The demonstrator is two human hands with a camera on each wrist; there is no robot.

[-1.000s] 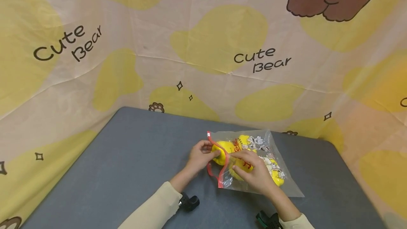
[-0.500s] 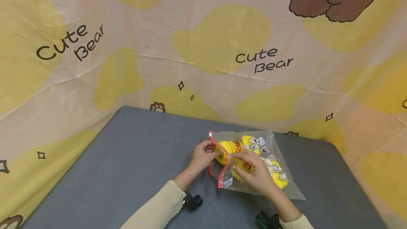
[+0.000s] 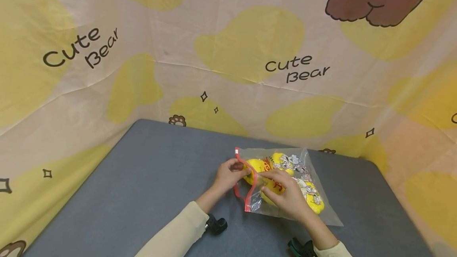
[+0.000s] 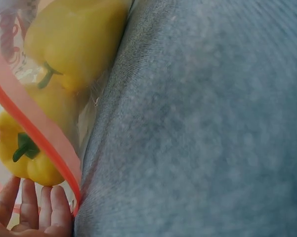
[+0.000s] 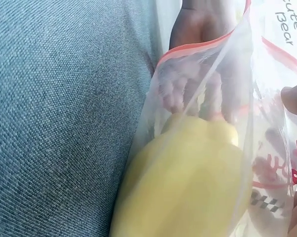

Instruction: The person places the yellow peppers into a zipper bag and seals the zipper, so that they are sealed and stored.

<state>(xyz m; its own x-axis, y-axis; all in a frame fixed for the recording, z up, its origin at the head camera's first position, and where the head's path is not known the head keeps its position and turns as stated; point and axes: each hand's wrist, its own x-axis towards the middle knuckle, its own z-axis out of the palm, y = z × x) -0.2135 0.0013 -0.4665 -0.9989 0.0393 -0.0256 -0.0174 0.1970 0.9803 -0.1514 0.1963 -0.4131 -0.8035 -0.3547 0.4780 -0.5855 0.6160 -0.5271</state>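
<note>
A clear zip bag point(image 3: 326, 211) with a red closure and printed cartoon figures lies on the grey table, its mouth open toward the left. At that mouth my left hand point(image 3: 226, 177) holds a yellow bell pepper point(image 4: 39, 165), fingertips against its green-stemmed end and thumb at its side. Deeper in the bag sits another yellow bell pepper point(image 4: 84, 37), and more yellow shows through the film farther right. My right hand point(image 3: 287, 193) grips the upper film near the red closure, index finger and thumb bent at the bag's opening.
The grey table point(image 3: 160, 177) stretches away to the left and beyond the bag. Behind it hangs a printed cloth point(image 3: 228, 50) along the table's back and sides. Black wrist devices point(image 3: 216, 225) sit below the cream sleeves point(image 3: 178, 225).
My left hand has shifted slightly right, and the bell pepper in it sits a little farther inside the bag. My right hand has stayed almost still.
</note>
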